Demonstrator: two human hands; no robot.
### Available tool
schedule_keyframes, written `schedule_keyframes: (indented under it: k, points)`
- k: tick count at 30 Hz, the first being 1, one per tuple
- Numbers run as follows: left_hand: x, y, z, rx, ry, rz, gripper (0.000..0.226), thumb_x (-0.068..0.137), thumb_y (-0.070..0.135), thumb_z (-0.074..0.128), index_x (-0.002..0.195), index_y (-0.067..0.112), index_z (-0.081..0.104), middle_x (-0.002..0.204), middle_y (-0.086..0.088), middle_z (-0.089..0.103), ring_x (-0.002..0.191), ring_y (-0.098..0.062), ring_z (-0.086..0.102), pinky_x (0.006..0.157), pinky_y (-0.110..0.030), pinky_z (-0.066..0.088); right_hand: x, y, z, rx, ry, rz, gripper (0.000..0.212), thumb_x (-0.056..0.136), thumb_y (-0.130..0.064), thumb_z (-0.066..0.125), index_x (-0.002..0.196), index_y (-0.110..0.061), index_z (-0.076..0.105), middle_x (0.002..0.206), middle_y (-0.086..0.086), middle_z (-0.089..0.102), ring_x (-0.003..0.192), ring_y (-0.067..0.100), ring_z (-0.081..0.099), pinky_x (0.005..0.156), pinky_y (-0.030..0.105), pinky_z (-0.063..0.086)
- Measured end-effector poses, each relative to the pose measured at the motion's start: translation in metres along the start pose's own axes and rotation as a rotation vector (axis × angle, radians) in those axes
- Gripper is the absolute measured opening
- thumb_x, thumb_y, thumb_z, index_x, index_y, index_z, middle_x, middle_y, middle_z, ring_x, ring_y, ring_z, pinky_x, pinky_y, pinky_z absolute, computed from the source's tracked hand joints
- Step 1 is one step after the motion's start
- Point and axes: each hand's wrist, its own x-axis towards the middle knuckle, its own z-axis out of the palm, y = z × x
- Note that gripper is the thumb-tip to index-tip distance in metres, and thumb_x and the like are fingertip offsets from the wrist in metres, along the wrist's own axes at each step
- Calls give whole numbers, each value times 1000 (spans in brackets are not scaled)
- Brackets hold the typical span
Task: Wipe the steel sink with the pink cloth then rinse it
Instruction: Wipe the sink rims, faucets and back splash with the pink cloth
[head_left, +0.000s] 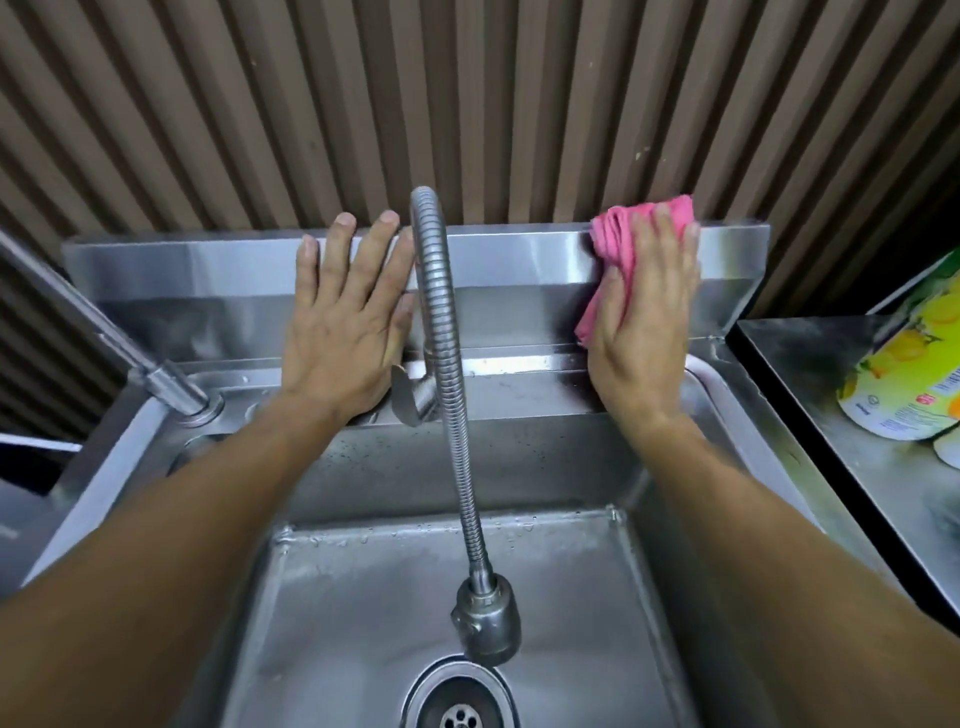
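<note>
Two hands: the left hand and the right hand. One pink cloth. One steel sink with one drain. Two taps: one hose tap, one rigid tap. One yellow-green pack on one desk.

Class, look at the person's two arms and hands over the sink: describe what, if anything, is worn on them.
Nothing is worn. The left hand and right hand are bare: no gloves, and no rings show on the visible fingers. Both forearms are bare as far as the picture's lower edge, with no sleeve, watch or bracelet in view. The fingernails are short and unpainted.
</note>
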Motion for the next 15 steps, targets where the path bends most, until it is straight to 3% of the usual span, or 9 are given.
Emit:
schedule_keyframes:
  k: [3, 6, 8, 12, 15]
  points:
    - [-3, -3, -4, -12, -63, 43, 74, 106, 34, 44, 158, 21, -8, 170, -7, -3, 156, -34, -6, 126, -54, -4, -23, -21, 4, 36, -206, -207, 48, 108, -12, 43, 156, -9, 37, 166, 10, 31, 158, 27, 15, 129, 49, 12]
    - [-7, -6, -12, -86, -86, 41, 61, 109, 31, 28, 158, 18, -7, 171, -8, 5, 157, -32, -3, 127, -52, 1, -42, -41, 4, 82, -265, -201, 48, 109, -12, 42, 156, -10, 36, 166, 8, 31, 158, 21, 15, 130, 38, 10]
    - [-16, -8, -20, -187, -121, 23, 58, 110, 29, 25, 161, 16, 1, 171, -6, 4, 158, -27, -4, 128, -47, 2, -54, -45, -2, 98, -299, -180, 48, 109, -11, 44, 156, -9, 37, 166, 8, 31, 158, 21, 17, 130, 35, 10]
    - [-53, -24, -38, -343, -215, -14, 59, 108, 27, 37, 162, 14, 17, 170, -4, 14, 158, -22, 5, 128, -46, 11, -74, -47, -19, 104, -344, -143, 47, 108, -10, 44, 155, -10, 38, 165, 6, 33, 156, 20, 22, 128, 43, 19]
    - [-92, -42, -56, -311, -237, -120, 59, 104, 27, 39, 159, 10, 30, 167, -7, 27, 155, -28, 20, 126, -48, 18, -74, -52, -35, 116, -292, -101, 43, 108, -11, 46, 151, -14, 43, 157, -3, 40, 151, 9, 29, 127, 28, 20]
